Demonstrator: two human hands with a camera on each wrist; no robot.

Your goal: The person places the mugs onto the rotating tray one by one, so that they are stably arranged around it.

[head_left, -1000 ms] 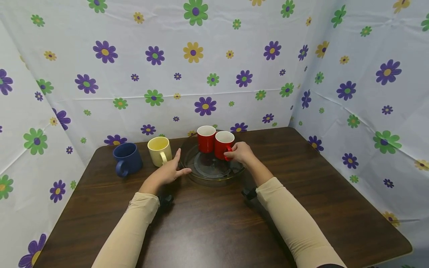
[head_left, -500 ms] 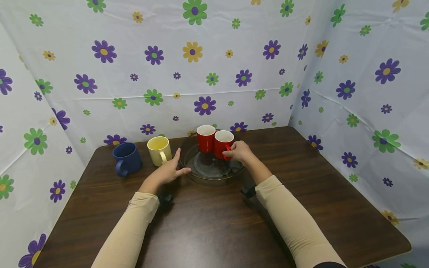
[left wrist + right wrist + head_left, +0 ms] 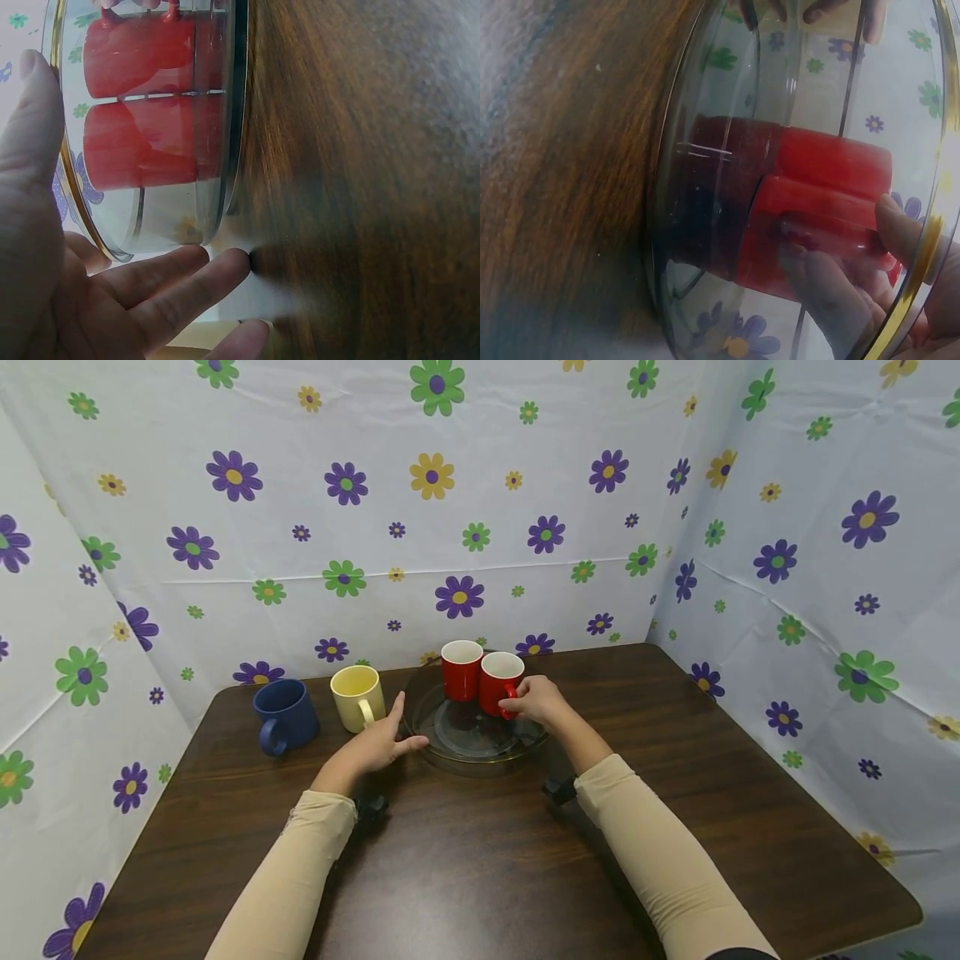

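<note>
Red mug (image 3: 500, 683) (white inside), handle pinched by right hand (image 3: 542, 702).

Staged recording booth: flowered sheets (image 3: 480, 527) hung around dark wooden table (image 3: 487, 860).

From where I stand, no writing, label, brand, number or sign can be read anywhere: the red mugs (image 3: 482, 681), the yellow mug (image 3: 357, 697), the blue mug (image 3: 283, 715), the glass dish (image 3: 450, 747) and the flowered sheets (image 3: 450, 510) all carry none.
</note>
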